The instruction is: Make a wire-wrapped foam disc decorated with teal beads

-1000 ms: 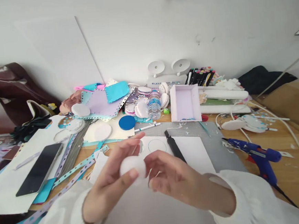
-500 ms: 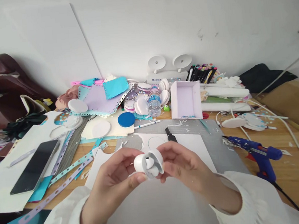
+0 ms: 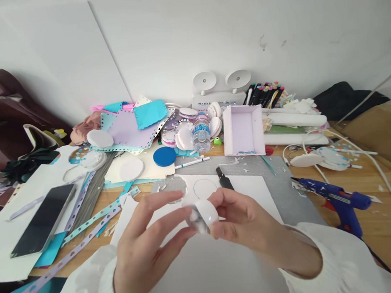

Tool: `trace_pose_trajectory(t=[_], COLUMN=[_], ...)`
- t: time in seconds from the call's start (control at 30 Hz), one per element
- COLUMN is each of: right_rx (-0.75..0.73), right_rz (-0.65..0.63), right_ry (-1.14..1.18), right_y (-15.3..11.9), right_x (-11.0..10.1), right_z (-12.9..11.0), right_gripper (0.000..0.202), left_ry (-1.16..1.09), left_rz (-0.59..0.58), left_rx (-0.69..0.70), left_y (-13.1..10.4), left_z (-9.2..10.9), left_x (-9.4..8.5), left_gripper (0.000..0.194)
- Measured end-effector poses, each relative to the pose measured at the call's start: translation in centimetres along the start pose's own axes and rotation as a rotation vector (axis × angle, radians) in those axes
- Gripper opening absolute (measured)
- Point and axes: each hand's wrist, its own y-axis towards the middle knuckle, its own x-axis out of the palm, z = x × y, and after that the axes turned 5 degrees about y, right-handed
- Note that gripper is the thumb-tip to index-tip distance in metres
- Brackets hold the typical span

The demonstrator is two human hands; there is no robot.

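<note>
Open white case (image 3: pixel 203 216) held above the white sheet (image 3: pixel 255 196); main hazard: loss of grip or contents.

The case's right side is pinched between thumb and fingers by the right hand (image 3: pixel 249 221); the left hand (image 3: pixel 145 240) is spread, its fingertips at the case's left side, though whether a grip is applied cannot be told; the interior is blurred. Should the pinch be loosened on the smooth, curved shell, the case could be dropped onto the white sheet; should the opening be tipped, any loose contents could be spilled; should the right hand be swept forward, the black tool (image 3: pixel 224 179) lying on the white sheet could be knocked; the glue gun (image 3: pixel 338 198) is placed right of the white sheet, well apart.
</note>
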Motion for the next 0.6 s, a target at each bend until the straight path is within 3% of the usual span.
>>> trace_pose_trajectory(t=[0.13, 0.3, 0.43, 0.5, 0.6], right_rx=[0.016, -0.069, -0.129, -0.108, -0.046], right_rz=[0.014, 0.053, 0.144, 0.207, 0.284], right_ry=[0.032, 0.051, 0.007, -0.028, -0.013], right_y=[-0.4, -0.5, 0.0, 0.3, 0.7], right_x=[0.5, 0.6, 0.7, 0.4, -0.4], right_z=[0.2, 1.1, 1.3, 1.2, 1.1], right_gripper=[0.026, 0.026, 0.021, 0.021, 0.026], left_ry=[0.066, 0.125, 0.052, -0.126, -0.488], left_rz=[0.074, 0.121, 0.071, 0.025, -0.025], left_rx=[0.021, 0.032, 0.052, -0.048, -0.376], left_y=[0.3, 0.2, 0.2, 0.2, -0.8], left_z=[0.8, 1.2, 1.6, 1.8, 1.8], left_x=[0.1, 0.5, 0.3, -0.2, -1.2], left_gripper=[0.029, 0.028, 0.039, 0.039, 0.021])
